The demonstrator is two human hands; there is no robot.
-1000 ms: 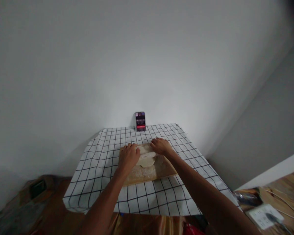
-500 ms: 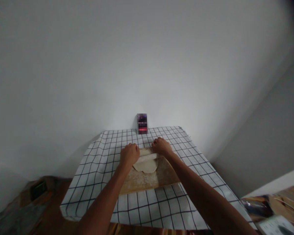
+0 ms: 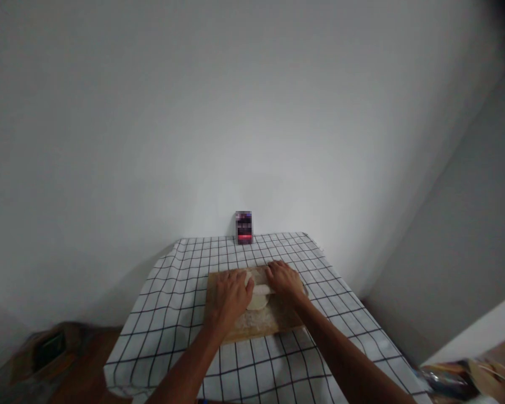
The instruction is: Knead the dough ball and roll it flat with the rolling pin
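Note:
A pale rolling pin (image 3: 261,289) lies crosswise over a flat piece of dough (image 3: 257,303) on a floured wooden board (image 3: 256,330). My left hand (image 3: 234,290) is over the pin's left end, its fingers curved forward across it and the thumb beside the dough. On the other end rests my right hand (image 3: 284,278), fingers likewise bent over the pin. Both palms hide the pin's ends, so only its middle shows. Part of the dough is visible on the near side of the pin, and a little shows beyond it.
A black-and-white checked cloth (image 3: 160,317) covers the table under the board. A small dark pixelated box-like item (image 3: 244,229) stands at the back against the white wall (image 3: 244,112). On the floor at lower left sits a brownish box (image 3: 50,350); cluttered items (image 3: 454,381) lie at lower right.
The hands have gone from tight fists to flatter, curved fingers on the rolling pin. Less dough shows on the near side. The view has tilted up slightly, so the table appears lower.

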